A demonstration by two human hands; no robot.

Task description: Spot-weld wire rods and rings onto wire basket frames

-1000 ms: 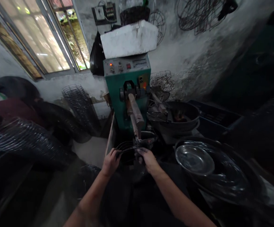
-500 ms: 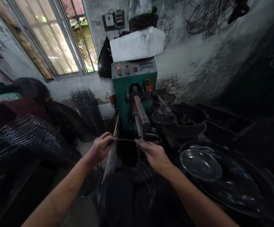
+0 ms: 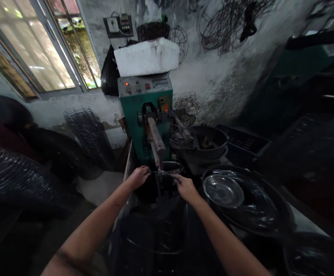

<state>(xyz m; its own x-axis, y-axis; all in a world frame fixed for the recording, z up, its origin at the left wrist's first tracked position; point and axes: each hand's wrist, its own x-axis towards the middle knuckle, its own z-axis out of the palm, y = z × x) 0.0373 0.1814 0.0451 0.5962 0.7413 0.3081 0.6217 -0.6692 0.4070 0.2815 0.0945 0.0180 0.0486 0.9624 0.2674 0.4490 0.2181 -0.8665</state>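
A thin wire ring point(image 3: 168, 174) runs between my two hands at the tip of the electrode arms of a green spot welder point(image 3: 128, 115). Closed around the wire on the left side is my left hand point(image 3: 140, 176). My right hand point(image 3: 186, 187) pinches it just right of the electrode tip. The lower round electrode arm point(image 3: 156, 154) ends right at the wire, beneath a thicker upper arm point(image 3: 157, 136). Whether the wire touches the tip, I cannot tell. Below my hands the rest of the ring is dim against dark clothing.
To the right, a wide dark basin point(image 3: 259, 207) holds shiny wire rings and a metal dish point(image 3: 224, 191). Behind it stands a dark pan point(image 3: 210, 140). Stacked wire baskets point(image 3: 88, 130) lean at the left. A white foam box point(image 3: 148, 57) tops the welder.
My view has swung right. My hands have come closer together, bringing the wire to the electrode tip. The right hand's fingers, stretched out before, now pinch the wire.
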